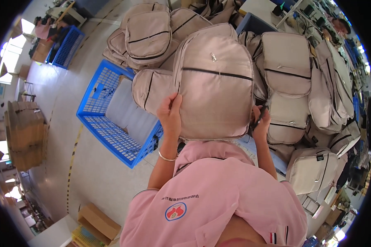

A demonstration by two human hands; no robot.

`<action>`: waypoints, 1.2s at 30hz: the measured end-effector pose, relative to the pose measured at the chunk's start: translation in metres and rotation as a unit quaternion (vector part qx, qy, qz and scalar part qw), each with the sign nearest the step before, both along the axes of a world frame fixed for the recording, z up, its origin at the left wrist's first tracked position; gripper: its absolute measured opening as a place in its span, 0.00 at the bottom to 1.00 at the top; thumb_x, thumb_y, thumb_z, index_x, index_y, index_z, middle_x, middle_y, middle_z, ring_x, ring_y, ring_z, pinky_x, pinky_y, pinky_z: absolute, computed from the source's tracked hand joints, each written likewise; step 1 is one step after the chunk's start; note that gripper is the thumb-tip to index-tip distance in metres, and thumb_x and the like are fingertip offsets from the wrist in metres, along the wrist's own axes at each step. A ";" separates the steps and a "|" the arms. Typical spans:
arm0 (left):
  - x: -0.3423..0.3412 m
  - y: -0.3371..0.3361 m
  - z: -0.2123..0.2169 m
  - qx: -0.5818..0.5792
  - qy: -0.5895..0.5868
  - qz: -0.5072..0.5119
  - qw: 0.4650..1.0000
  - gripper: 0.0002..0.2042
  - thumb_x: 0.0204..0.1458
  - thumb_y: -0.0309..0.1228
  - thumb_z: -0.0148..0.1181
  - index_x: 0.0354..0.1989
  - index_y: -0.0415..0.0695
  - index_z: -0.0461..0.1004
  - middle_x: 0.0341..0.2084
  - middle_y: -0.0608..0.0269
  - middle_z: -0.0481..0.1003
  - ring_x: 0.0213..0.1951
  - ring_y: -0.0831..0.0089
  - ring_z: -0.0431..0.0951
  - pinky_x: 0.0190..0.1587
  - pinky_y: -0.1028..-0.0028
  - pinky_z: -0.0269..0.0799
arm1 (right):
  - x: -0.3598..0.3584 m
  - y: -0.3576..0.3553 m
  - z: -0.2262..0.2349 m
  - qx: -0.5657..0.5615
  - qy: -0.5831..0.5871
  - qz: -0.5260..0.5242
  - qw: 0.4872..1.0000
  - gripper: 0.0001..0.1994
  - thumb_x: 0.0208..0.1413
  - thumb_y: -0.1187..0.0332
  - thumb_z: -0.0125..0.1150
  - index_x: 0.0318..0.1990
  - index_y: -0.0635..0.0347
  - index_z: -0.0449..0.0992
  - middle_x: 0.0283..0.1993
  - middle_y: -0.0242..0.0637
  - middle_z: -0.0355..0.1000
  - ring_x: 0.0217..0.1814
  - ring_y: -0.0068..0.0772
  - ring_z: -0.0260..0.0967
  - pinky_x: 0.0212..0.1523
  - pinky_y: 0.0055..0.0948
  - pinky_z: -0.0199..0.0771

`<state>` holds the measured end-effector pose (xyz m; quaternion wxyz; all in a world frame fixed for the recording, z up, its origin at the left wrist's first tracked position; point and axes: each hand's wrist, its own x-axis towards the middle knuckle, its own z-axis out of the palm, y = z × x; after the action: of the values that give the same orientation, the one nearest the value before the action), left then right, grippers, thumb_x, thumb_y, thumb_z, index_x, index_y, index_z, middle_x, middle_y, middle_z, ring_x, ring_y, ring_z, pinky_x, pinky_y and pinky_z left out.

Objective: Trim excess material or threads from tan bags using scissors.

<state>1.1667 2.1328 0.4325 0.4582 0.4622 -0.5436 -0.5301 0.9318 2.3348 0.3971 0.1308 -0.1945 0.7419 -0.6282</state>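
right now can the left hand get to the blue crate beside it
Probably yes. The left hand grips the edge of the beige backpack, and the blue crate sits just to its left with nothing between them. It would need to release the backpack first.

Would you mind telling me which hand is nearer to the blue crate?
Left. The left hand grips the backpack just beside the blue crate; the right hand is across the backpack.

held backpack (214, 82) was landmark | crate (111, 119) lay left of it | backpack pile (301, 82) right | stacked backpacks (148, 37) behind-left
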 end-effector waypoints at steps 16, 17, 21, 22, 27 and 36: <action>0.003 -0.027 0.107 -0.464 -0.175 -0.056 0.867 0.06 0.46 0.22 0.65 0.32 0.45 0.82 0.56 0.57 0.71 0.58 0.60 0.68 0.65 0.59 0.53 | -0.056 0.013 0.068 -0.201 -0.139 0.062 0.968 0.16 0.66 0.54 0.52 0.45 0.57 0.72 0.57 0.43 0.72 0.58 0.35 0.70 0.50 0.32 0.72; -0.007 -0.026 0.072 -0.396 -0.157 -0.091 0.900 0.06 0.49 0.22 0.64 0.34 0.45 0.82 0.60 0.56 0.67 0.62 0.59 0.65 0.66 0.61 0.52 | -0.047 0.009 0.054 -0.187 -0.167 0.077 0.965 0.15 0.66 0.55 0.51 0.45 0.58 0.72 0.57 0.43 0.73 0.57 0.35 0.70 0.49 0.33 0.72; -0.050 -0.005 0.011 -0.239 0.008 -0.107 0.965 0.06 0.58 0.23 0.58 0.39 0.45 0.81 0.64 0.51 0.61 0.69 0.58 0.57 0.68 0.66 0.51 | 0.016 -0.010 -0.009 -0.236 -0.273 0.123 0.924 0.15 0.60 0.56 0.62 0.42 0.59 0.72 0.49 0.36 0.76 0.47 0.22 0.71 0.48 0.22 0.70; -0.048 -0.005 0.014 -0.282 -0.067 -0.127 0.948 0.15 0.60 0.25 0.57 0.55 0.45 0.73 0.67 0.51 0.57 0.70 0.59 0.54 0.68 0.65 0.52 | 0.018 -0.010 -0.004 -0.195 -0.251 0.143 0.937 0.16 0.59 0.57 0.63 0.42 0.60 0.73 0.48 0.35 0.76 0.45 0.20 0.70 0.47 0.22 0.70; -0.051 0.014 0.027 -0.107 0.141 -0.054 0.983 0.42 0.54 0.27 0.64 0.71 0.37 0.40 0.69 0.52 0.50 0.65 0.62 0.59 0.62 0.68 0.63 | 0.018 -0.022 0.025 -0.073 -0.206 0.118 0.969 0.16 0.55 0.60 0.68 0.42 0.64 0.75 0.42 0.33 0.77 0.41 0.17 0.69 0.46 0.20 0.69; -0.034 0.018 0.029 -0.033 0.012 -0.116 0.993 0.24 0.54 0.30 0.66 0.56 0.34 0.65 0.47 0.60 0.71 0.46 0.75 0.70 0.49 0.78 0.66 | 0.008 -0.092 0.091 -0.028 -0.069 0.258 0.963 0.13 0.51 0.67 0.71 0.38 0.65 0.74 0.30 0.26 0.71 0.32 0.15 0.68 0.34 0.19 0.68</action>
<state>1.1325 2.1511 0.4611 0.4151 0.3745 -0.6053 -0.5666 0.9397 2.2425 0.4883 0.3337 -0.3390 0.6379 -0.6057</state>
